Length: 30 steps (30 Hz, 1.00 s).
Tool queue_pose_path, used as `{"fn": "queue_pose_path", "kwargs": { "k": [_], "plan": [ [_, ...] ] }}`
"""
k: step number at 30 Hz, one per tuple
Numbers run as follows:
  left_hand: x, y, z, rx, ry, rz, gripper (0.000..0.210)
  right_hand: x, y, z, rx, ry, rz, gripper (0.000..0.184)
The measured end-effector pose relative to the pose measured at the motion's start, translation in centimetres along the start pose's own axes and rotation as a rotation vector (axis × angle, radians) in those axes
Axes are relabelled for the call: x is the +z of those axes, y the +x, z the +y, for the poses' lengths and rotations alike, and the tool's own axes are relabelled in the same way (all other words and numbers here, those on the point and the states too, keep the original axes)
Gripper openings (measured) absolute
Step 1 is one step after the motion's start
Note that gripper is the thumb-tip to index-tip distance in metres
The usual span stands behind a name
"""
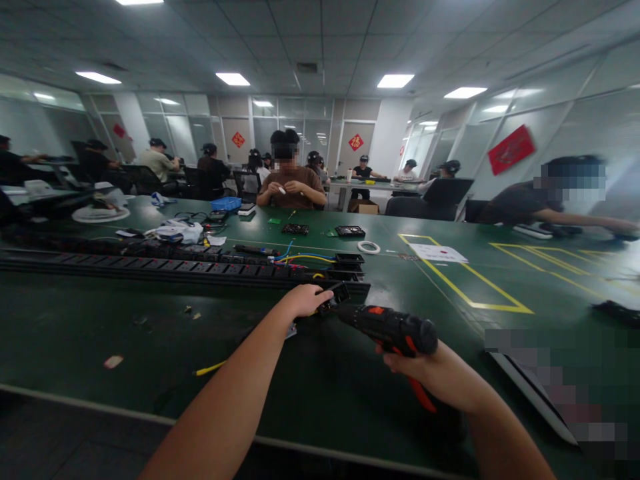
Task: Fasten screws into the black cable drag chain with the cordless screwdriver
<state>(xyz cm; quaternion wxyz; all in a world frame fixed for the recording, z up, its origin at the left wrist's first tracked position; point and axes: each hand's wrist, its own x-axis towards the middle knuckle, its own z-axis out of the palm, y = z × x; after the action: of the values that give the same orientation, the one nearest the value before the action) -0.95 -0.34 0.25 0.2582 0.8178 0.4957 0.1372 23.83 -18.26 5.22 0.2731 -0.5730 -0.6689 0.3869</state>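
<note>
My right hand [425, 367] is wrapped round the handle of a black and orange cordless drill [390, 327]. The drill points left, its tip close to a small black plastic housing [339, 293]; whether the tip touches it I cannot tell. My left hand [307, 300] grips that housing by its near side, thumb on top. Just behind lie long black power strips [200, 270] with rows of sockets. Blue, yellow and red wires [305, 258] run from the strips to black end pieces [349, 259]. A yellow-tipped cable [210, 368] lies under my left forearm.
Across the green table [175, 333], a person [290, 187] handles a small white item. Circuit boards [295, 229], a white ring of tape [368, 247], a blue basket [226, 203] and a paper sheet [439, 253] lie farther back. Another person [530, 200] reaches in at right.
</note>
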Motion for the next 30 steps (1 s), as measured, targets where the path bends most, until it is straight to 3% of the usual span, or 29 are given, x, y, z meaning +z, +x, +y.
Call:
{"fn": "queue_pose_path", "kwargs": {
  "k": [30],
  "plan": [
    [0.21, 0.28, -0.19, 0.006, 0.001, 0.006, 0.056, -0.06, 0.05, -0.27, -0.014, -0.074, 0.034, 0.028]
  ]
}}
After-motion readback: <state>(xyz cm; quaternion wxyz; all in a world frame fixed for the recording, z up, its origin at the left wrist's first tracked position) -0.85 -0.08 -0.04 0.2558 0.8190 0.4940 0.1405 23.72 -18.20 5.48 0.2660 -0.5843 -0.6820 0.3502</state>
